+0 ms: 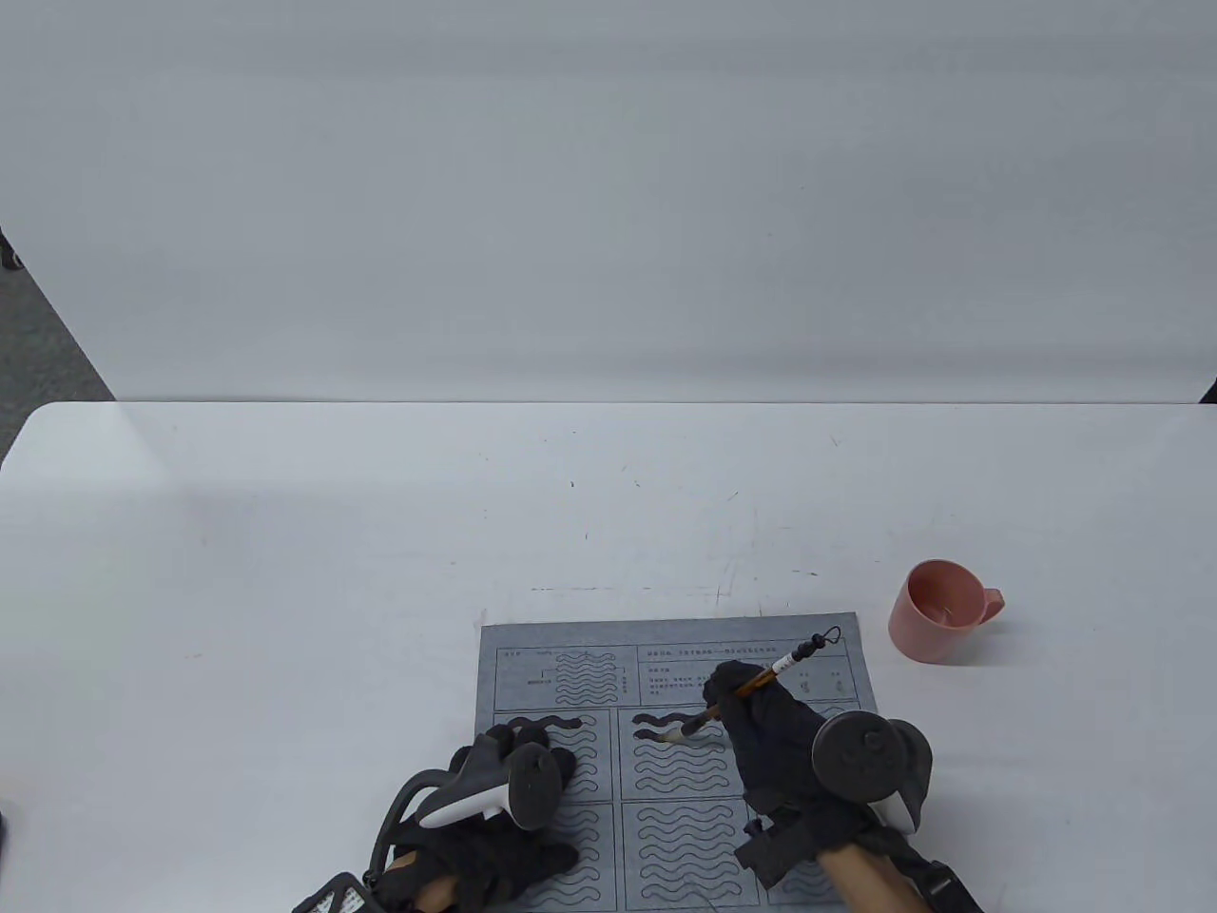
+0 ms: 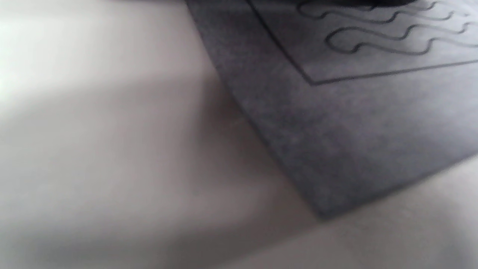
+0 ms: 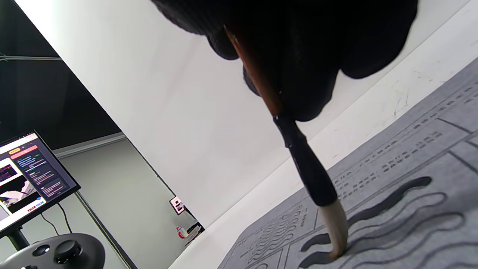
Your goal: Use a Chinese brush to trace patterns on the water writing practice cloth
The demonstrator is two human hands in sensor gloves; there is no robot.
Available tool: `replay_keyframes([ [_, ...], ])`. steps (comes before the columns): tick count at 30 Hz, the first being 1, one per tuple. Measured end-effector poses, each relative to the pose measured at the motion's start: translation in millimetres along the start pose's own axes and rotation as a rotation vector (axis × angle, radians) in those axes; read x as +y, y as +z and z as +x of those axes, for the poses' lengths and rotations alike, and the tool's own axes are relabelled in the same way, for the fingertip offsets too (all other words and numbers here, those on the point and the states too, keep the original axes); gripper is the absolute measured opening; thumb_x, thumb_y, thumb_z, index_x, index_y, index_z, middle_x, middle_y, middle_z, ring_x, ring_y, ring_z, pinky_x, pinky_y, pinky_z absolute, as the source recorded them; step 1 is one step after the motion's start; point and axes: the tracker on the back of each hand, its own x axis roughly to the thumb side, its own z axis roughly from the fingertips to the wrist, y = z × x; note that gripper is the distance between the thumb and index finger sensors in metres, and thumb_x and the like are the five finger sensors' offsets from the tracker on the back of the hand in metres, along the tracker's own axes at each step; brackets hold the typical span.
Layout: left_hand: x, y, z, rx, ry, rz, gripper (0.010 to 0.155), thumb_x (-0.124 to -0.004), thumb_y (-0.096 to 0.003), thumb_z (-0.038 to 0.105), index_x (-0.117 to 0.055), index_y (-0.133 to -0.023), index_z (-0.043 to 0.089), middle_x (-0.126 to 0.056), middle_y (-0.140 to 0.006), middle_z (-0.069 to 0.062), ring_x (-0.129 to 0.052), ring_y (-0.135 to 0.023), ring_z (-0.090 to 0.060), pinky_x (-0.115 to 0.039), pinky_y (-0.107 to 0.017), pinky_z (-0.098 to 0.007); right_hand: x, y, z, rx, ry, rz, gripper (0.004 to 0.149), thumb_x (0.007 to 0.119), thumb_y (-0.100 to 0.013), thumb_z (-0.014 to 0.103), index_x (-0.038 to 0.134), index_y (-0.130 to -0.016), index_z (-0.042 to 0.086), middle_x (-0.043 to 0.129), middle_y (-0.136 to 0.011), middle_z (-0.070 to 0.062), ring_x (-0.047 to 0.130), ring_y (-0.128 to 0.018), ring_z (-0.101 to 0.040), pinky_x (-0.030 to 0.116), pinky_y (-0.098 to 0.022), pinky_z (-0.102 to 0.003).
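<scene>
My right grip [image 1: 761,723] pinches the brown-handled Chinese brush [image 1: 751,683], its tip on the second wave of the grey water-writing cloth [image 1: 589,656] at six o'clock on the white bench [image 1: 285,571]. My left grip [image 1: 504,789] lies flat on the cloth. About two waves darkened; most remain.

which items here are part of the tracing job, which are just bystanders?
In use:
brush, held by right hand
water writing cloth, left hand resting on it
pink cup; contents unclear

Bystanders:
monitor
table
</scene>
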Motion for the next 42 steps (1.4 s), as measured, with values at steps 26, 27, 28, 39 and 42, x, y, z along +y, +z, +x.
replay_keyframes([
  [26, -0.1, 0.0, -0.2, -0.001, 0.001, 0.0, 0.091, -0.05, -0.046, 0.068, 0.02, -0.099, 0.042, 0.033, -0.103, 0.003, 0.03, -0.097, -0.035, 0.007, -0.072, -0.062, -8.4, -1.0, -2.2, 0.009, 0.017, -0.026, 0.041, 0.063, -0.054, 0.023, 0.064, -0.091, 0.005, 0.085, -0.088, -0.019, 0.097, -0.07, -0.04, 0.074, -0.055, -0.064],
  [27, -0.1, 0.0, -0.2, -0.001, 0.001, 0.0, 0.091, -0.05, -0.046, 0.068, 0.019, -0.099, 0.042, 0.033, -0.103, 0.003, 0.03, -0.097, -0.035, 0.007, -0.072, -0.062, -9.1, -1.1, -2.4, 0.01, 0.017, -0.028, 0.041, 0.063, -0.054, 0.023, 0.064, -0.091, 0.005, 0.086, -0.088, -0.019, 0.097, -0.07, -0.04, 0.074, -0.055, -0.064],
  [28, -0.1, 0.0, -0.2, -0.001, 0.001, 0.0, 0.091, -0.05, -0.0459, 0.068, 0.02, -0.099, 0.042, 0.033, -0.103, 0.003, 0.03, -0.097, -0.035, 0.007, -0.072, -0.062, -9.4, -1.1, -2.6, 0.01, 0.017, -0.029, 0.041, 0.063, -0.054, 0.023, 0.064, -0.091, 0.005, 0.086, -0.088, -0.019, 0.097, -0.069, -0.04, 0.074, -0.055, -0.064],
  [39, -0.1, 0.0, -0.2, -0.001, 0.001, 0.0, 0.091, -0.05, -0.046, 0.068, 0.02, -0.099, 0.042, 0.033, -0.103, 0.003, 0.03, -0.097, -0.035, 0.007, -0.072, -0.062, -9.9, -1.2, -2.6, 0.008, 0.024, -0.025, 0.041, 0.063, -0.054, 0.024, 0.065, -0.091, 0.005, 0.086, -0.087, -0.019, 0.097, -0.068, -0.04, 0.074, -0.055, -0.065],
  [42, -0.1, 0.0, -0.2, -0.001, 0.001, 0.0, 0.091, -0.05, -0.0459, 0.068, 0.02, -0.099, 0.042, 0.033, -0.103, 0.003, 0.03, -0.096, -0.035, 0.007, -0.072, -0.062, -10.3, -1.2, -2.7, 0.007, 0.026, -0.028, 0.041, 0.063, -0.054, 0.024, 0.065, -0.091, 0.006, 0.087, -0.086, -0.019, 0.097, -0.068, -0.04, 0.074, -0.055, -0.065],
])
